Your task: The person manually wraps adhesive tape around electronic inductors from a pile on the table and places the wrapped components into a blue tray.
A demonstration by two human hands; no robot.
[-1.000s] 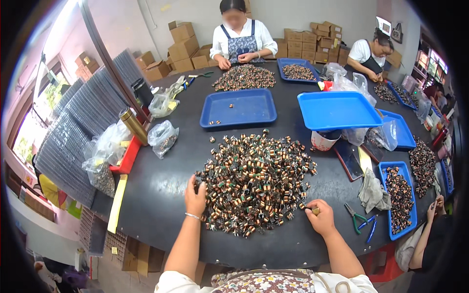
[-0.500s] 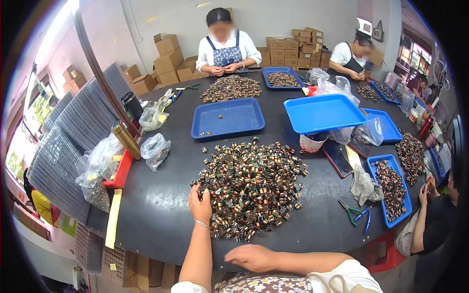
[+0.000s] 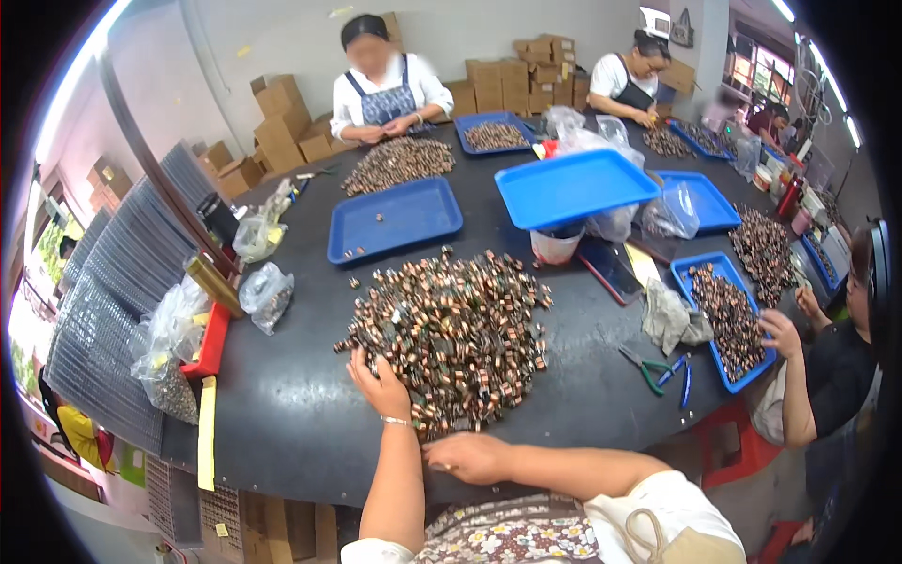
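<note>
- Sorting through the pile [image 3: 451,334] of small copper-and-black parts, heaped mid-table [image 3: 282,414] in front of the wearer.
- Left hand [image 3: 381,385] resting on the pile's near-left edge, fingers spread and curled into the parts; holding any? Cannot tell.
- Right hand [image 3: 467,458] lying flat at the table's near rim, just below the pile, fingers loosely closed, nothing visible in it.
- Blue tray [image 3: 399,218] beyond the pile, nearly bare.
- Next move, by the look of it: picking single parts out cleanly, calling for a fine pinch.
</note>
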